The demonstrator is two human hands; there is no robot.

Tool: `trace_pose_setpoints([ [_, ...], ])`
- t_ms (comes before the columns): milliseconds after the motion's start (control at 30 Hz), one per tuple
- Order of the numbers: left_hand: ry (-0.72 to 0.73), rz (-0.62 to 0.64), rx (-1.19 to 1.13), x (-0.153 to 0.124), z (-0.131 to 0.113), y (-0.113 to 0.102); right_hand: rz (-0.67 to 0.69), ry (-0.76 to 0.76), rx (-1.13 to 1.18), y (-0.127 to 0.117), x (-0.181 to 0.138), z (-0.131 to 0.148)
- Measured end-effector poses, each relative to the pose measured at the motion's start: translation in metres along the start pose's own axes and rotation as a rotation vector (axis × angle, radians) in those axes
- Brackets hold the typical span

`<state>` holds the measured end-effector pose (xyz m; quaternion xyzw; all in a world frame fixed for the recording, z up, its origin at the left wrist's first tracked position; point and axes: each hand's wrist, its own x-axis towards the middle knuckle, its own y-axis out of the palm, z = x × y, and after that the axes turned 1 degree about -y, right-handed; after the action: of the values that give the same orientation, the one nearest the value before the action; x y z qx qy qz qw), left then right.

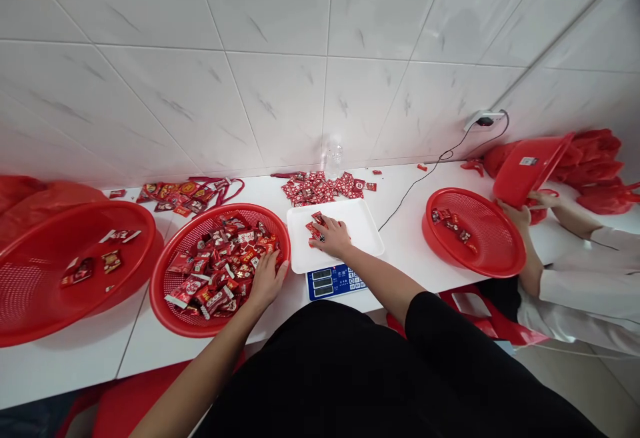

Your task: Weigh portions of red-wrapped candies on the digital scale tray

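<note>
My left hand (269,281) reaches over the near right side of a red mesh basket (159,291) heaped with small red-wrapped candy packets (220,278). Its fingers are stretched out and rest on the packets by the rim. Over the white tray (357,221) my right hand (331,238) lies with fingers apart on a few red candy packets (316,220), partly covering them. The tray sits on a digital scale (335,280), whose blue panel with displays and keys shows below it.
A larger red basket (145,218) with few packets stands left. Loose packets (310,188) and a clear plastic container (333,155) lie by the wall. At right are another basket (480,268), a cable (407,195) and a co-worker's hands (520,215) tilting a red basin (530,168).
</note>
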<state>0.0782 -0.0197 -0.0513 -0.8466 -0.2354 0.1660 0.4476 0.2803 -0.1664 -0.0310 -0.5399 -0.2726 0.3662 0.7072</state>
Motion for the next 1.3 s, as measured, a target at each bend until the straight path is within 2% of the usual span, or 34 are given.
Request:
trace_pose_setpoints([
  [167, 0.011, -0.002, 0.006, 0.0, -0.001, 0.001, -0.065, -0.042, 0.073, 0.006, -0.007, -0.008],
  [267, 0.016, -0.012, 0.009, -0.001, -0.001, 0.001, -0.08, 0.023, 0.192, 0.009, -0.008, -0.013],
  [333, 0.02, -0.018, 0.008, -0.002, -0.001, 0.0, -0.109, 0.118, 0.272, 0.009, -0.007, -0.017],
  [433, 0.057, -0.061, 0.003, -0.003, -0.005, -0.005, -0.223, 0.28, 0.447, 0.003, -0.001, -0.021],
  [533, 0.139, -0.13, 0.011, -0.001, -0.016, -0.013, -0.357, 0.449, 0.75, -0.008, 0.004, -0.025],
  [633, 0.263, -0.096, 0.03, 0.009, -0.035, -0.018, -0.436, 0.638, 1.089, -0.02, 0.006, -0.027],
  [767, 0.419, 0.061, 0.06, 0.034, -0.064, -0.012, -0.39, 0.715, 1.374, -0.035, -0.007, -0.034],
  [900, 0.433, 0.181, 0.132, 0.061, -0.087, 0.003, -0.319, 0.703, 1.35, -0.043, -0.029, -0.048],
  [1100, 0.447, 0.277, 0.205, 0.086, -0.098, 0.015, -0.216, 0.732, 1.205, -0.042, -0.051, -0.06],
  [1300, 0.348, 0.268, 0.352, 0.095, -0.103, 0.008, -0.211, 0.766, 1.455, -0.038, -0.055, -0.058],
])
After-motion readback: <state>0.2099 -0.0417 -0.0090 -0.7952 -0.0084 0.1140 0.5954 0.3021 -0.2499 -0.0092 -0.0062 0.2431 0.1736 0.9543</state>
